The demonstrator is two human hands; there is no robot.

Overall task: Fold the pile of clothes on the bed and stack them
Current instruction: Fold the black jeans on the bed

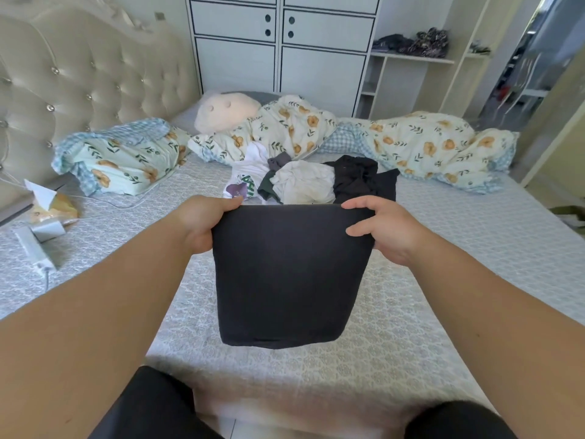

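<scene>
The person is holding a folded dark garment (286, 277) up over the near middle of the bed (459, 280), top edge pulled level and the rest hanging flat toward the near edge. To do this step well, I would judge that the top edge should be kept taut and even, so the layers are not sliding apart. The lower fold should be meeting the mattress first, with the piece then laid away from the body and smoothed. It wants a bare patch of the bed, apart from the loose heap, so a stack can be starting there.

The left hand (202, 223) is gripping the garment's upper left corner, thumb curled over the front of the cloth and the fingers hidden behind it. The right hand (384, 231) is pinching the upper right corner, fingers spread across the front edge. Both forearms are reaching forward at about the same height, wrists turned inward, so the cloth is hanging square between them.

Just beyond the hands, toward the middle of the bed, the unfolded pile of clothes (304, 180) is lying: a white printed shirt (245, 180), a cream piece and a black one heaped together. Farther back, along the far edge, a floral duvet (424, 147) is bunched, with a floral pillow (123, 156) toward the headboard corner. A charger (31, 248) is resting near the left edge.
</scene>
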